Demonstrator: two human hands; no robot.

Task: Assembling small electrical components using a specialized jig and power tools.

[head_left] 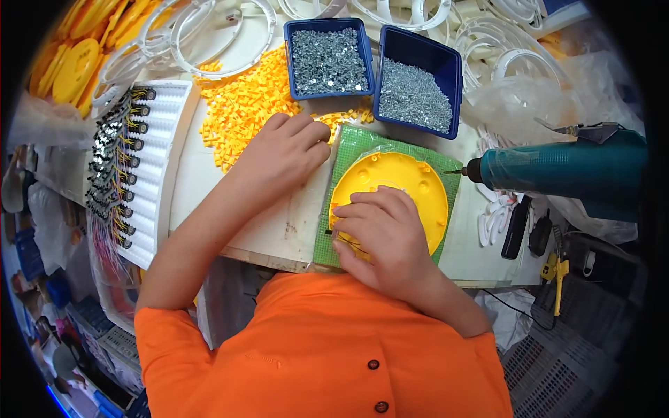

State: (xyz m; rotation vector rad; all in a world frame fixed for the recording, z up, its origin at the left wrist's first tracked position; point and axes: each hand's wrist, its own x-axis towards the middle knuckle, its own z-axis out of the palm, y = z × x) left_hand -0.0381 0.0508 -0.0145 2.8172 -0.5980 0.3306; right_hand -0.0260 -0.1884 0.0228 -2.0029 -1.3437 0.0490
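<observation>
A round yellow plastic cover point(426, 182) lies hollow side up on a green mat point(357, 143) in front of me. My right hand point(387, 233) rests over its lower left part, fingers bent and closed. Thin dark wires and a small black piece point(329, 232) show by those fingertips, but what they grip is hidden. Above the mat's left edge, my left hand point(296, 143) is curled with its fingertips together, beside a heap of small yellow plastic pieces point(233, 129). Whether one of these is between its fingers cannot be seen.
Two blue bins, one of silvery metal parts point(327, 63) and one of small screws point(414, 94), stand beyond the mat. A teal power screwdriver point(564, 171) points in from the right. A white foam tray point(157, 167) with wired parts lies left. White rings point(223, 42) are piled behind.
</observation>
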